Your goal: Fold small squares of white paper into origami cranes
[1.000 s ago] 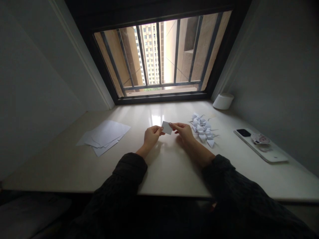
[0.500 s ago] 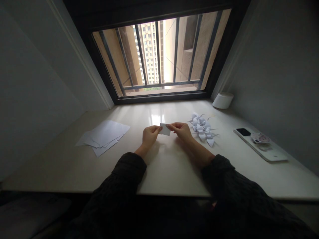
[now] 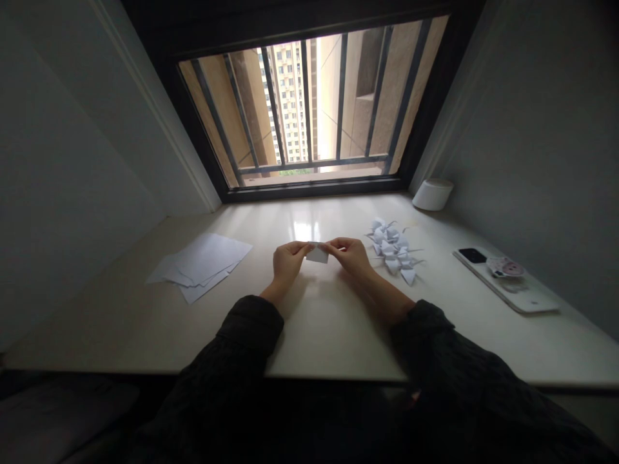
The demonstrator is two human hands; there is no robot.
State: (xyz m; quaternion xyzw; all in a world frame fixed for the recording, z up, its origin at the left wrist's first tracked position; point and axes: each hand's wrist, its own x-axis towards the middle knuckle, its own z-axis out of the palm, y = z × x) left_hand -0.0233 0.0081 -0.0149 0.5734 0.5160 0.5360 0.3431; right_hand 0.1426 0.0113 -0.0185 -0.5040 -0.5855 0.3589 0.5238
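Note:
A small folded piece of white paper is held between my two hands above the pale tabletop. My left hand pinches its upper left part, thumb and fingers closed. The upper right part is gripped the same way by my right hand. Both thumbs lie close together near the paper's top edge, and the fingertips cover part of it. Just right of my right hand sits a cluster of several folded paper cranes. Loose sheets of white paper overlap on the left side.
On the right lies a white phone with a cartoon grip on its back. A white cylindrical object stands in the far right corner. Behind the table is a barred window, with walls on both sides.
My left fingers have shifted slightly left and up to the paper's top edge. The paper has turned a little, and the thumbs now cover its upper edge.

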